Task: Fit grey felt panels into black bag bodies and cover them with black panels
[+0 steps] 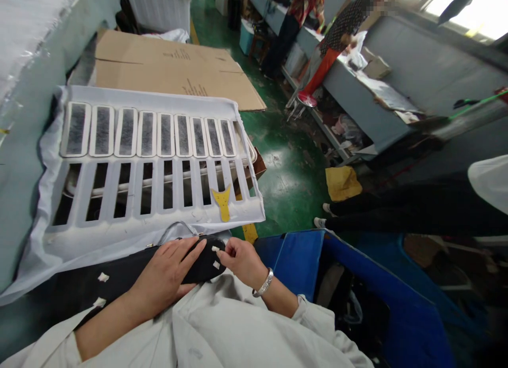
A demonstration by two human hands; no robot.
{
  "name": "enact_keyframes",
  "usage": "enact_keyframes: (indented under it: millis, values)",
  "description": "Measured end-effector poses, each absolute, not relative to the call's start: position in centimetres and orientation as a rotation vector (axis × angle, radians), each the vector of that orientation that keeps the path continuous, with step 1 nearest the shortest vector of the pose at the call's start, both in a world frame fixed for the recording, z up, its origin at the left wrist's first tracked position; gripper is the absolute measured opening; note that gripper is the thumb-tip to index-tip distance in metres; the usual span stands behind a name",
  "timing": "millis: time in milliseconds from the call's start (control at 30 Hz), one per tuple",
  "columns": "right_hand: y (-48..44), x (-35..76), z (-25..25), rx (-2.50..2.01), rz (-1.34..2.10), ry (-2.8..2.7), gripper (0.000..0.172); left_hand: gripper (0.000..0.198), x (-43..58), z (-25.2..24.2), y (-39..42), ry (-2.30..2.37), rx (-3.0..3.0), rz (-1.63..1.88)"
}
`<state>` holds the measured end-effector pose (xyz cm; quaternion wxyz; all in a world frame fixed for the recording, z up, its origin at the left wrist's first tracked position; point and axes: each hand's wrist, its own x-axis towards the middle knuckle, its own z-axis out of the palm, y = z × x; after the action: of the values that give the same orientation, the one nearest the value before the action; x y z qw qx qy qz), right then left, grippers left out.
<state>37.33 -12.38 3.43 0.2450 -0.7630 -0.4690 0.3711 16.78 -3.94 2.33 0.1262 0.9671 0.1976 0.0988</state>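
A long black padded piece [206,265] with a rounded end lies across my lap, small white tabs dotted along it. My left hand [169,270] rests flat over it, fingers stretched out and thumb apart. At the rounded end, my right hand [244,262], with a silver bracelet at the wrist, is closed in a pinch at a small white tab [215,248]. A second white tab [216,265] sits just below it. More tabs [103,277] show on the piece at left. What lies between my right fingertips is mostly hidden.
Ahead stands a white slotted panel [154,220] with a row of grey-faced rectangular pieces [127,132] and a yellow Y-shaped piece [223,203]. Cardboard [166,66] lies behind. A blue bin [301,257] is at right. Other people stand along a workbench [365,108].
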Motion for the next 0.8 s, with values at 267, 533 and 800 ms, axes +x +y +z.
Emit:
enact_keyframes:
  millis: [267, 533, 800]
  values:
    - [-12.7, 37.8, 2.2, -1.928, 1.234, -1.104, 0.031, 0.063, 17.2, 3.2, -4.2, 0.595, 2.774, 0.234]
    - [-12.5, 38.0, 4.0, -1.911, 0.715, -1.627, 0.057, 0.081, 16.0, 2.9, -4.3, 0.699, 2.726, 0.261]
    - [-9.6, 36.2, 5.5, -1.560, 0.623, -2.458, 0.093, 0.075, 13.5, 3.4, -4.0, 0.906, 2.746, 0.224]
